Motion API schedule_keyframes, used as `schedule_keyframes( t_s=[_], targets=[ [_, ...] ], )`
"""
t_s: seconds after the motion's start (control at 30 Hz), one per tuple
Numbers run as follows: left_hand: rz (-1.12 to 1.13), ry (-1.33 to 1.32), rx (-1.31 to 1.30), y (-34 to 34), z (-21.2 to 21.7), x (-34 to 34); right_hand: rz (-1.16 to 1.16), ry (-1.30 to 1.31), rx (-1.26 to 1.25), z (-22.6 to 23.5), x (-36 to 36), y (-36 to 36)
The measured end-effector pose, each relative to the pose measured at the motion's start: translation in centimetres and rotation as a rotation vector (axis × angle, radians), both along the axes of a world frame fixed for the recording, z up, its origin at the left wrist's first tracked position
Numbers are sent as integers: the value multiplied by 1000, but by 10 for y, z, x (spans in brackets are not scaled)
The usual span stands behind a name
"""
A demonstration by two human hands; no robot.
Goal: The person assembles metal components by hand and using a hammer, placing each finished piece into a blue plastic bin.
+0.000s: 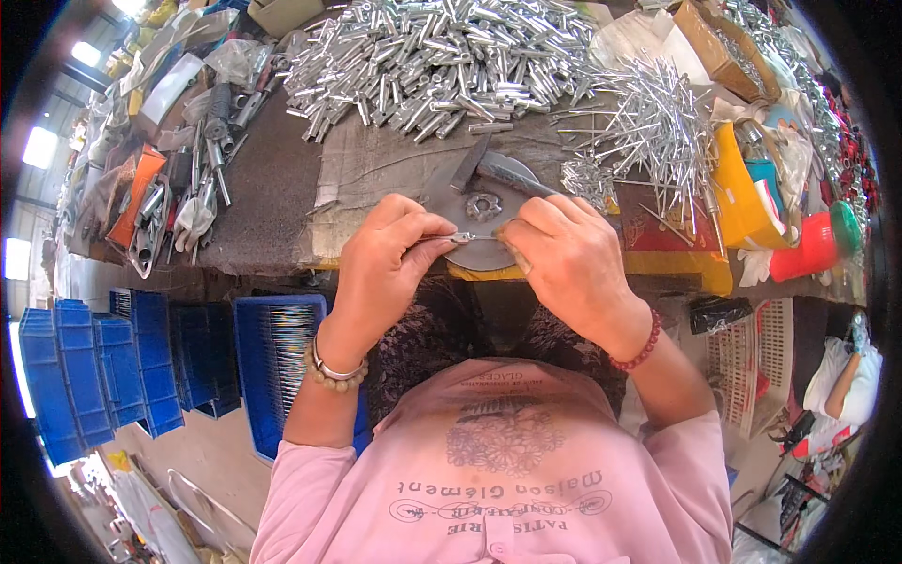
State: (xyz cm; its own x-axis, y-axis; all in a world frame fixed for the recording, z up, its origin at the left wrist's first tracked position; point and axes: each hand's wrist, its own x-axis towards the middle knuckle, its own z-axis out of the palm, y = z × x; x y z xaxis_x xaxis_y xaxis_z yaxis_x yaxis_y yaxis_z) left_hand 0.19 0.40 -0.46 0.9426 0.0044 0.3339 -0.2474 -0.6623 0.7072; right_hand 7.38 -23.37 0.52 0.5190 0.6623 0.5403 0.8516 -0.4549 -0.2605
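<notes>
Over the front of the workbench, my left hand (399,249) pinches a small silver metal fitting (462,238) between thumb and fingertips. A thin metal rod (486,238) runs from the fitting to my right hand (568,258), whose thumb and forefinger close on its other end. Both hands are just above a round grey metal disc (490,260). A ring-shaped metal piece (483,206) sits at the disc's middle. Across the disc's far side lies a hammer (470,164), its handle reaching toward my right hand, which partly hides it.
A large heap of silver tubes (442,66) covers the bench's far side. Thin rods (658,132) and small metal pieces (584,180) lie to the right, near a red jar (799,252). Tools (218,122) crowd the left. A blue crate (246,367) of rods stands below left.
</notes>
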Motion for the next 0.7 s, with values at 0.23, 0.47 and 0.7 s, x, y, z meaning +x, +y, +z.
schedule_keyframes(
  t_s=[0.23, 0.47, 0.7],
  targets=[
    [-2, 69, -103, 1, 1, -3, 49, -26, 11, -6, -1, 11],
    [-20, 29, -59, 4, 1, -4, -220, -23, 149, -4, 8, -35],
    [-26, 8, -32, 0, 1, -4, -462, 315, 103, -5, 26, -113]
  ],
)
